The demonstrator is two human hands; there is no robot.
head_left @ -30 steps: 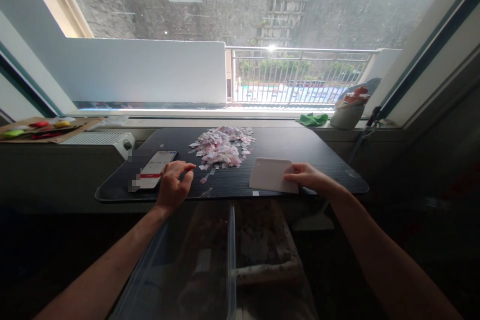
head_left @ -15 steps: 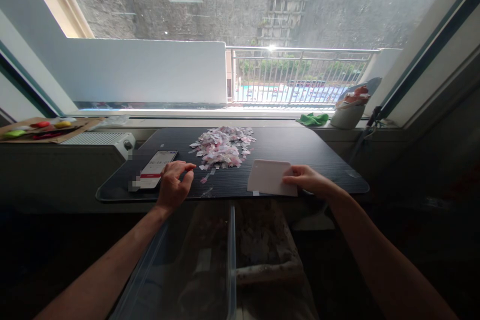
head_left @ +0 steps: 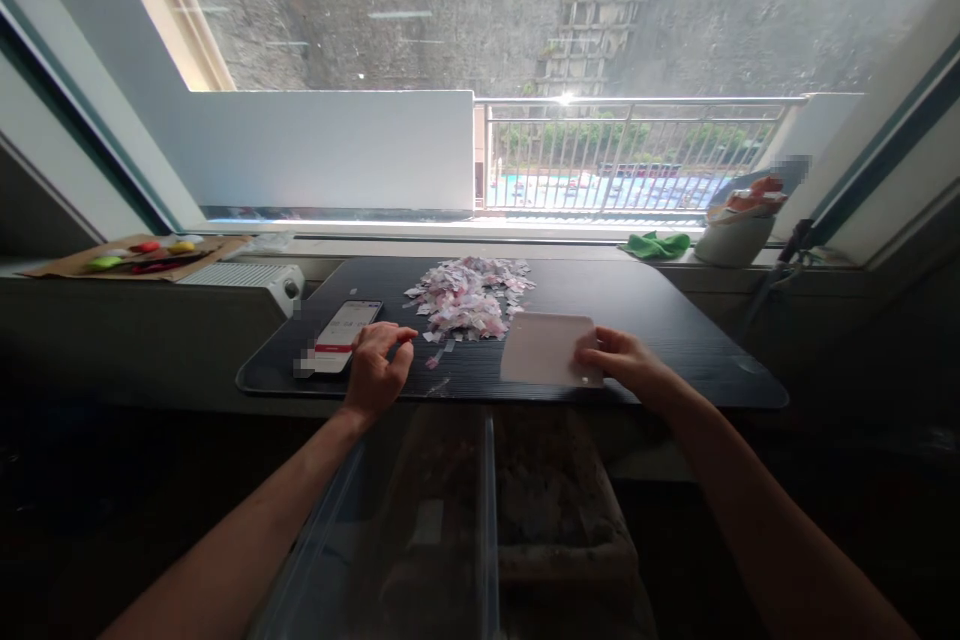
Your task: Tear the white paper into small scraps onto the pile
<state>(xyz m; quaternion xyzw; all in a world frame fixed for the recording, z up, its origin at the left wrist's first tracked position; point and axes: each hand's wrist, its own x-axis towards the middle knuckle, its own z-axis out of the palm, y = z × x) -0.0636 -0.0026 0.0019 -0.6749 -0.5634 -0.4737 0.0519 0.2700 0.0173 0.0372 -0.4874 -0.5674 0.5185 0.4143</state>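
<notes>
My right hand (head_left: 626, 360) grips the right edge of a pale, flat, roughly rectangular card (head_left: 547, 348), thumb on the near face and fingers mostly behind it. The card is slightly tilted over the dark table (head_left: 660, 320), its upper left corner close to a heap of small paper scraps (head_left: 469, 300). To the left, my left hand (head_left: 381, 365) has its fingers loosely bent and thumb apart, holding nothing. It partly covers the right side of a phone (head_left: 343, 335) showing a timer-like screen. A few loose scraps (head_left: 435, 360) lie between that hand and the card.
Below the table's front edge are a clear plastic bin (head_left: 420, 540) and a dim box (head_left: 562, 560). On the sill at right sit a green cloth (head_left: 655, 245) and a white pot (head_left: 733, 238). A heater (head_left: 251, 282) stands at left, beside a brown board (head_left: 82, 265) with colourful items.
The view has turned slightly left, so everything sits further right. My right hand has brought the card left and a little up, closer to the scraps. My left hand has barely moved over the phone.
</notes>
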